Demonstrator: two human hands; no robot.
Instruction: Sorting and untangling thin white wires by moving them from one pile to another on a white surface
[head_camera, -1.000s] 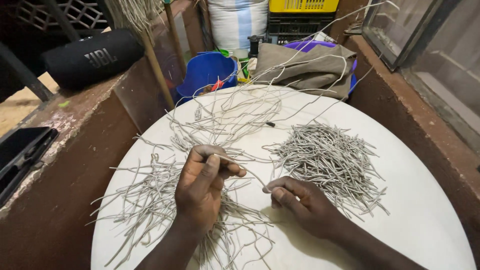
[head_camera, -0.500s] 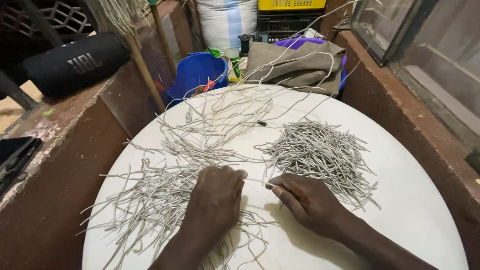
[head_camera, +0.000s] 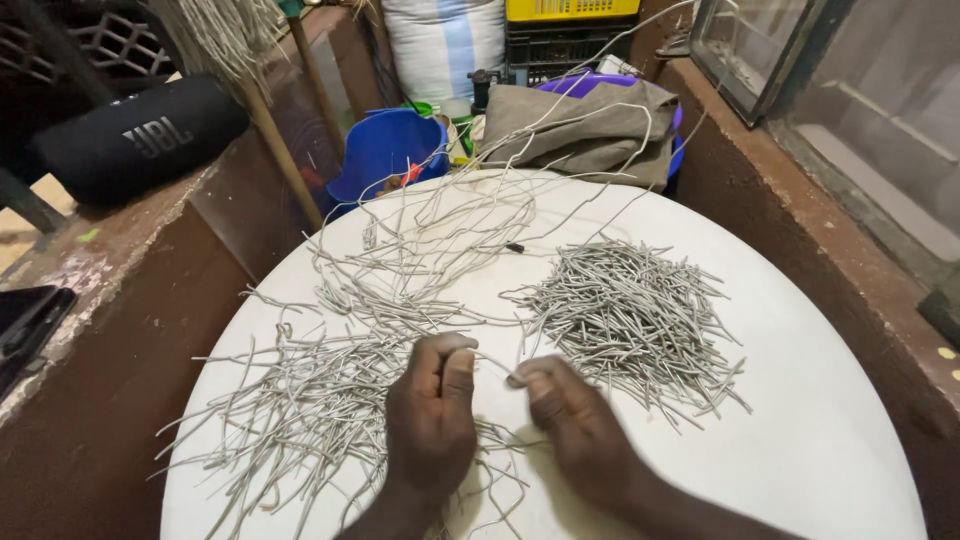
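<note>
Grey strand (head_camera: 497, 366) runs sideways between our hands on the tabletop (head_camera: 820, 440); left hand (head_camera: 432, 420) and right hand (head_camera: 570, 425) each have a closed grip pinching one end, equally near.

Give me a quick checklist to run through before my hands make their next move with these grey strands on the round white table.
1. Strand between both hands: ok. The left hand and right hand each pinch an end of one thin grey strand.
2. Grip firmness: cannot tell, the fingertips hide the contact.
3. Short-piece pile apart from the long strands: ok, bare table lies between them.
4. Tangled long loops clear of the hands: ok, they lie farther up the table.
5. Pieces safe from the edge: not ok, several long strands reach the table's left rim.
</note>
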